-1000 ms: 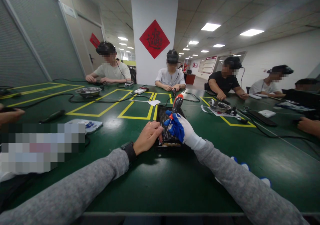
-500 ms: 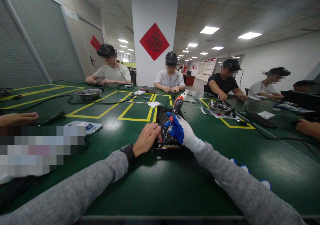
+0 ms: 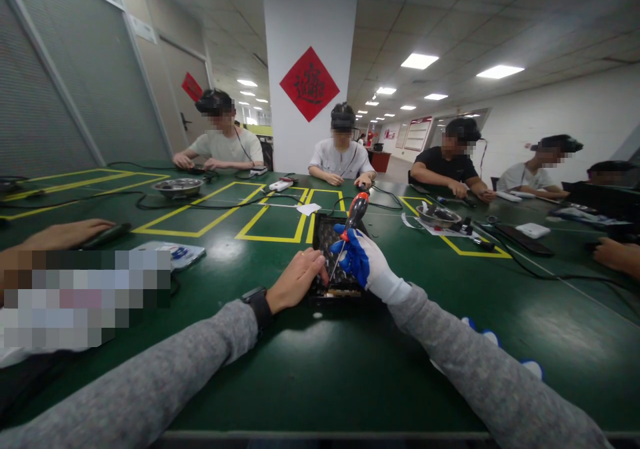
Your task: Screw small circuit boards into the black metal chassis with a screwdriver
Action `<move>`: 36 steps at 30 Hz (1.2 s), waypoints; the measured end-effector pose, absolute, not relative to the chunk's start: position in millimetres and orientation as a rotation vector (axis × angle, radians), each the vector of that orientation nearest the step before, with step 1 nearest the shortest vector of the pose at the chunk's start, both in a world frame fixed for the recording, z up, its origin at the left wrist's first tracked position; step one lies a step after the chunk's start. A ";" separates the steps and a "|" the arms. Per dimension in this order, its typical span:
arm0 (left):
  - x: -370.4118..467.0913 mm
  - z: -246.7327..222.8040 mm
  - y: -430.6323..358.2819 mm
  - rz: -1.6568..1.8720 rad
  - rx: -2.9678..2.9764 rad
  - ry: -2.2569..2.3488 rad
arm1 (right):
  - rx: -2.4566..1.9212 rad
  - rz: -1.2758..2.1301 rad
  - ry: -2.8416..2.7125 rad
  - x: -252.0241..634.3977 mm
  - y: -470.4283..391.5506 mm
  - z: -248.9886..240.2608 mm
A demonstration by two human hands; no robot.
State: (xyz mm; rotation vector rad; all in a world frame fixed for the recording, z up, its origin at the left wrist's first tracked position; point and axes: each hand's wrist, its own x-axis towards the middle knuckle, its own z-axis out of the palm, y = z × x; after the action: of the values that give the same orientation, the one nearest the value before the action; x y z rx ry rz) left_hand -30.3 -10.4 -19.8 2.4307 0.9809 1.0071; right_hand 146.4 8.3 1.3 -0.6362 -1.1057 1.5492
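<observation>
A black open casing (image 3: 327, 236) lies on the green table, with a pale strip along its near end. My right hand (image 3: 364, 262), in a white and blue glove, is closed around a screwdriver (image 3: 358, 210) with a red and black handle. The tool leans, its thin shaft running down to the casing's near left part. My left hand (image 3: 299, 277), bare with a dark watch, has its fingers at the casing's left edge near the tip. Whether those fingers grip the casing or something small is hidden.
Metal bowls stand at the back left (image 3: 178, 188) and right (image 3: 438, 216). White paper (image 3: 309, 209) lies beyond the casing. A plastic packet (image 3: 173, 252) is at left, near another person's hand (image 3: 70, 232). Black cables cross the table; several people sit around it.
The fingers of my left hand have shifted slightly over the casing's near left edge. At the left, another person's hand has moved right onto a dark object. My right hand has barely moved.
</observation>
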 end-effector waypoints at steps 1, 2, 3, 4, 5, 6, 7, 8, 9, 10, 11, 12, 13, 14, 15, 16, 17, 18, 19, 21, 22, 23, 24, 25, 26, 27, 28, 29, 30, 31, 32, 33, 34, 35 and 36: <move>-30.4 -19.9 -10.2 1.004 2.432 0.975 | -0.633 1.548 -1.104 146.4 8.3 1.4; -30.6 -20.1 -9.8 1.004 2.432 0.971 | -0.629 1.546 -1.102 146.3 8.4 1.3; -30.6 -20.2 -9.5 1.005 2.432 0.968 | -0.626 1.546 -1.101 146.2 8.6 1.3; -30.6 -20.3 -9.2 1.006 2.432 0.967 | -0.623 1.546 -1.100 146.0 8.9 1.1; -30.6 -20.4 -9.0 1.007 2.432 0.968 | -0.622 1.547 -1.100 145.9 9.2 1.0; -30.5 -20.4 -9.0 1.005 2.433 0.969 | -0.621 1.549 -1.099 145.8 9.6 0.7; -30.3 -20.4 -9.2 1.002 2.434 0.970 | -0.620 1.554 -1.098 145.7 9.8 0.5; -30.2 -20.2 -9.6 0.998 2.435 0.973 | -0.618 1.557 -1.096 145.7 10.0 0.3; -30.1 -20.1 -10.1 0.994 2.436 0.976 | -0.616 1.560 -1.093 145.7 10.1 0.2; -30.0 -19.8 -10.6 0.994 2.436 0.981 | -0.616 1.561 -1.090 145.8 10.0 0.1; -30.0 -19.6 -11.2 0.994 2.436 0.985 | -0.616 1.560 -1.088 145.9 9.8 0.2; -30.0 -19.4 -11.6 0.996 2.437 0.988 | -0.618 1.559 -1.088 145.9 9.5 0.4; -30.1 -19.2 -11.8 0.998 2.438 0.991 | -0.620 1.557 -1.088 145.9 9.2 0.7; -30.1 -19.1 -11.8 1.003 2.439 0.996 | -0.624 1.556 -1.086 145.8 8.9 1.1; -30.1 -18.9 -11.6 1.008 2.442 1.003 | -0.627 1.556 -1.081 145.7 8.6 1.5; -30.0 -18.7 -11.1 1.012 2.447 1.011 | -0.630 1.557 -1.074 145.5 8.3 1.8; -29.8 -18.5 -10.6 1.017 2.453 1.019 | -0.630 1.557 -1.067 145.3 8.0 2.1; -29.5 -18.3 -9.9 1.022 2.458 1.024 | -0.628 1.554 -1.061 145.0 7.6 2.3; -29.2 -18.1 -9.2 1.024 2.459 1.022 | -0.624 1.546 -1.058 144.8 7.1 2.5; -28.6 -17.9 -8.0 1.036 2.444 1.003 | -0.621 1.516 -1.065 144.2 5.9 2.7; -28.4 -18.0 -7.5 1.043 2.428 0.990 | -0.624 1.500 -1.074 143.9 5.3 2.8; -28.4 -18.1 -7.1 1.050 2.409 0.978 | -0.629 1.488 -1.086 143.6 4.7 3.0; -28.5 -18.3 -6.7 1.052 2.391 0.965 | -0.633 1.483 -1.096 143.4 4.3 3.3; -28.8 -18.6 -6.4 1.049 2.376 0.951 | -0.632 1.489 -1.105 143.2 4.2 3.6; -29.2 -18.9 -6.2 1.039 2.368 0.935 | -0.625 1.507 -1.111 143.1 4.2 3.9; -29.7 -19.3 -5.9 1.027 2.365 0.918 | -0.616 1.531 -1.110 143.0 4.3 4.2; -30.1 -19.8 -5.7 1.017 2.364 0.902 | -0.608 1.557 -1.104 142.9 4.6 4.4; -30.4 -20.3 -5.5 1.005 2.367 0.887 | -0.604 1.575 -1.096 142.8 4.7 4.5; -30.5 -20.9 -5.4 0.994 2.368 0.873 | -0.603 1.582 -1.093 142.7 4.7 4.3; -30.4 -21.6 -5.3 0.990 2.361 0.867 | -0.603 1.576 -1.096 142.6 4.5 4.0; -30.1 -22.3 -5.2 0.992 2.346 0.871 | -0.599 1.561 -1.106 142.3 4.1 3.5; -29.8 -23.0 -5.1 1.000 2.321 0.883 | -0.591 1.543 -1.121 142.0 3.6 2.9; -29.4 -23.7 -5.1 1.010 2.291 0.897 | -0.578 1.529 -1.137 141.6 3.0 2.4; -29.0 -24.2 -5.0 1.020 2.259 0.910 | -0.565 1.522 -1.150 141.2 2.7 2.0; -28.8 -24.5 -5.0 1.026 2.232 0.916 | -0.557 1.526 -1.157 140.8 2.5 1.8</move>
State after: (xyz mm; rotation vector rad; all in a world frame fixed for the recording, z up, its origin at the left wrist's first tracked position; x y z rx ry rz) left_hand -28.8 -5.0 -24.5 2.2324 0.9162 1.0264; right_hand 140.8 2.5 1.8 -0.5570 -1.1574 1.5263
